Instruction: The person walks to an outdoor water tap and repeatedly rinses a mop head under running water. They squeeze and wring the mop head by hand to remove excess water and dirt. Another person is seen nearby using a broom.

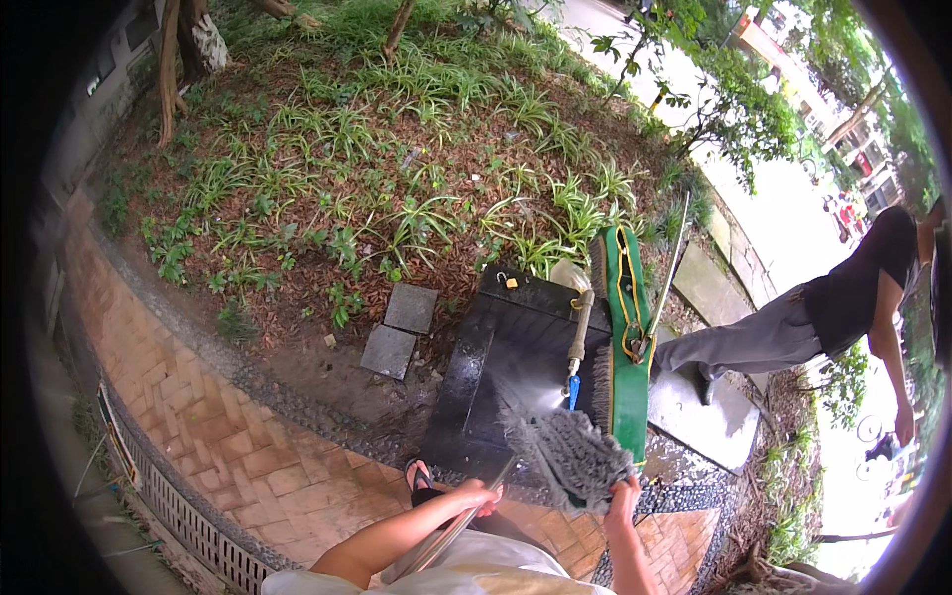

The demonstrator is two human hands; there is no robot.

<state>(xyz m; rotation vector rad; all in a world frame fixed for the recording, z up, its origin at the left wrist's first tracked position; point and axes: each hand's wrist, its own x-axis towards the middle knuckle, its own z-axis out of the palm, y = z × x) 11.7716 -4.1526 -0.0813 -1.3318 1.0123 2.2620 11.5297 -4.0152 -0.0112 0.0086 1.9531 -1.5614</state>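
My left hand (482,497) is closed round a metal pole (446,537) that slants up toward a grey mop head (573,450). With my right hand (623,500) I grip the near right edge of that shaggy, wet-looking mop. Above it, a tap with a blue lever (573,393) sprays water onto and around the mop. The tap sits on an upright pipe (581,335) over a dark stone basin (465,379). Just right of the pipe stands a wide green dust mop (628,394) with a grey fringe, its metal handle (673,260) pointing up and away.
A brass padlock (511,283) lies on the basin's far edge. Another person (803,316) walks at right on stone slabs (703,416). Two grey tiles (400,331) lie on the soil at left. Brick paving (223,454) and a slotted drain (201,528) curve along the left.
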